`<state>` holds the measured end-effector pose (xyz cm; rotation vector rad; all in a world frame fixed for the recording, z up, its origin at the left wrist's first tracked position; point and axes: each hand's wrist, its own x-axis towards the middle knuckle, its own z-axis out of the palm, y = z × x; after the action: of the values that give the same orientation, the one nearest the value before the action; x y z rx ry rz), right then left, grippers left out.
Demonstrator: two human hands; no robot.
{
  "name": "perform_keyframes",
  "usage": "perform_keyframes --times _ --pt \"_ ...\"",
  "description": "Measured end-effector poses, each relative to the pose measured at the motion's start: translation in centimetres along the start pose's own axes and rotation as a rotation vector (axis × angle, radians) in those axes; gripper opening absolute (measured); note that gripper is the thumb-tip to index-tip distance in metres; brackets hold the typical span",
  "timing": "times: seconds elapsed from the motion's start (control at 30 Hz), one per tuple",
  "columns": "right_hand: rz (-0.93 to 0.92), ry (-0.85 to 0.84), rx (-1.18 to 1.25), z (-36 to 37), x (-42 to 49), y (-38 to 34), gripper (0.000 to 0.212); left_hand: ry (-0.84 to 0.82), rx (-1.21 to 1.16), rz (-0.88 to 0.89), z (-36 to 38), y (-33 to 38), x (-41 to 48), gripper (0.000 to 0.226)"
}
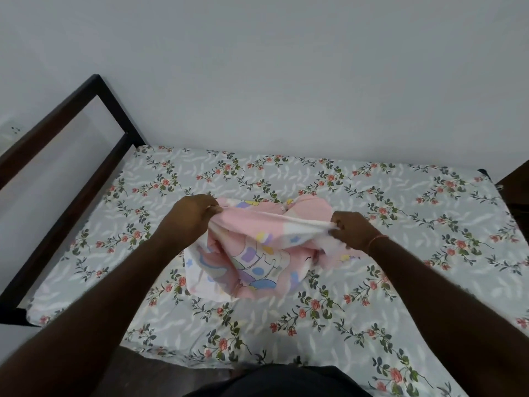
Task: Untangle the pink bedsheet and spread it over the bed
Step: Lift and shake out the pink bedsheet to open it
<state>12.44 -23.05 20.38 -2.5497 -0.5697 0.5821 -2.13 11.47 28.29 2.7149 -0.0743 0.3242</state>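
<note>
Pink bedsheet (257, 253) bunched in crumpled heap at middle of bed (372, 325), lower folds resting on floral grey cover, cartoon print facing up. Left hand (194, 214) clamped on sheet's upper left edge, fingers curled round fabric. Right hand (353, 229) pinches same edge at right side, thin bangle (377, 241) on wrist. Edge drawn into taut band between both hands, raised above heap. Dark bed frame (71, 173) at left, plain wall (286, 67) behind bed.
</note>
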Motion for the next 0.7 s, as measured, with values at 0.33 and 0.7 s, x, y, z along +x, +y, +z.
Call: perform_keyframes --times 0.33,0.7 --pt "0.085 -0.127 -0.057 -1.8 1.4 1.5 0.015 0.082 0.108 -0.097 -0.7 -2.2 0.3 0.035" --pt "0.023 -0.114 -0.339 -9.6 2.6 -1.5 0.025 -0.108 0.356 -0.191 -4.1 -5.9 3.0 0.018"
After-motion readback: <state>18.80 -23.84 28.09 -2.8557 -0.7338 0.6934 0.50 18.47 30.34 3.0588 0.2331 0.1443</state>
